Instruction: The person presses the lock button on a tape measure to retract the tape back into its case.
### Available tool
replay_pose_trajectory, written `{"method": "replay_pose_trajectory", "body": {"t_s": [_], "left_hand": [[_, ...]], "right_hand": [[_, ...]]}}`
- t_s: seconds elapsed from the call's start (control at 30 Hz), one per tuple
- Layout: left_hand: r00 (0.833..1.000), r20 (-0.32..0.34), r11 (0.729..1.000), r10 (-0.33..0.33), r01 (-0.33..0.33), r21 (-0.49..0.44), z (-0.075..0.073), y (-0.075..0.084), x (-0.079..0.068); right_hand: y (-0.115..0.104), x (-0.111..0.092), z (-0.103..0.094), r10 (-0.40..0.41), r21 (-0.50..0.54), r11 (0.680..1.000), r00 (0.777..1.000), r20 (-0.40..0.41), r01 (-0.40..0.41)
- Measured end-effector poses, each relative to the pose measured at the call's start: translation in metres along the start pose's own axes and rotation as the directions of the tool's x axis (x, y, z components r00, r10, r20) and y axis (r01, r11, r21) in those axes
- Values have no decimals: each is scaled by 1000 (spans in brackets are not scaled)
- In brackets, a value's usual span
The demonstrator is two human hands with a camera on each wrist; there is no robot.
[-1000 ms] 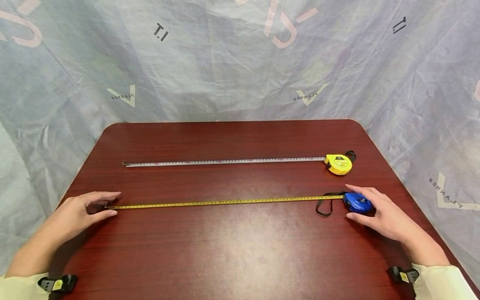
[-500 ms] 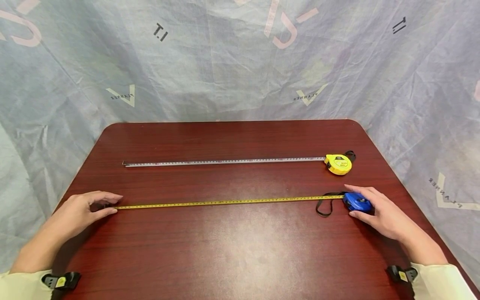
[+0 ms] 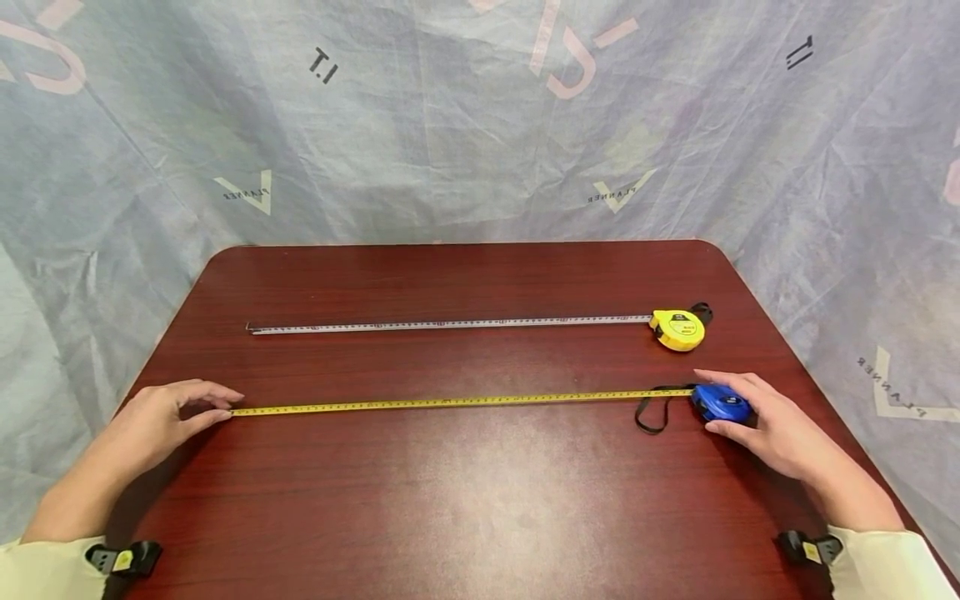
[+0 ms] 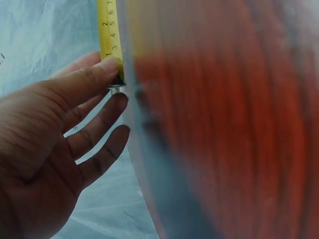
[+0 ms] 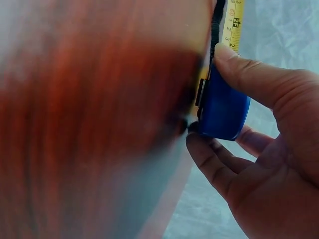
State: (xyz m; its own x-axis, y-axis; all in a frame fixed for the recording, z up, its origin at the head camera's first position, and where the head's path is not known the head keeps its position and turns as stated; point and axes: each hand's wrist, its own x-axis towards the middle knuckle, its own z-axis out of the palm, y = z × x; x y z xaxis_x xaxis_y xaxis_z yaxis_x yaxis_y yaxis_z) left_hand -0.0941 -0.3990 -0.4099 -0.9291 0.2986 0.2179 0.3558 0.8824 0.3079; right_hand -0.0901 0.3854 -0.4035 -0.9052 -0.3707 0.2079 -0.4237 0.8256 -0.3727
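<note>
A blue tape measure (image 3: 720,403) lies at the right of the table, its yellow blade (image 3: 450,403) drawn out straight to the left. My right hand (image 3: 787,433) grips its case, thumb at the near side and fingers at the far side. At the blade's other end, my left hand (image 3: 153,429) pinches the tip between thumb and fingers. In the left wrist view, the thumb lies on the blade (image 4: 110,30) just above its metal end hook (image 4: 117,88). The black wrist strap (image 3: 652,417) of the blue tape measure loops on the table.
Farther back, a yellow tape measure (image 3: 677,330) rests with its white blade (image 3: 450,323) extended leftward, roughly parallel to the yellow one. Both sit on a dark red wooden table (image 3: 480,279). Grey printed cloth (image 3: 450,125) hangs behind and at the sides.
My left thumb and fingers have come together on the blade's tip, covering the hook in the head view. The blue tape measure and my right hand have shifted slightly to the right.
</note>
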Motion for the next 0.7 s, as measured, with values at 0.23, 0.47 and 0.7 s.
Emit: {"method": "replay_pose_trajectory", "body": {"t_s": [0.23, 0.47, 0.7], "left_hand": [[991, -89, 995, 99, -98, 15, 1, 2, 3], [972, -160, 985, 172, -173, 6, -3, 5, 11], [963, -180, 979, 198, -204, -14, -12, 6, 16]], "right_hand": [[1, 2, -10, 23, 4, 1000, 1000, 7, -23], [5, 5, -18, -2, 23, 1000, 1000, -15, 2], [6, 13, -26, -40, 28, 999, 999, -21, 40]]}}
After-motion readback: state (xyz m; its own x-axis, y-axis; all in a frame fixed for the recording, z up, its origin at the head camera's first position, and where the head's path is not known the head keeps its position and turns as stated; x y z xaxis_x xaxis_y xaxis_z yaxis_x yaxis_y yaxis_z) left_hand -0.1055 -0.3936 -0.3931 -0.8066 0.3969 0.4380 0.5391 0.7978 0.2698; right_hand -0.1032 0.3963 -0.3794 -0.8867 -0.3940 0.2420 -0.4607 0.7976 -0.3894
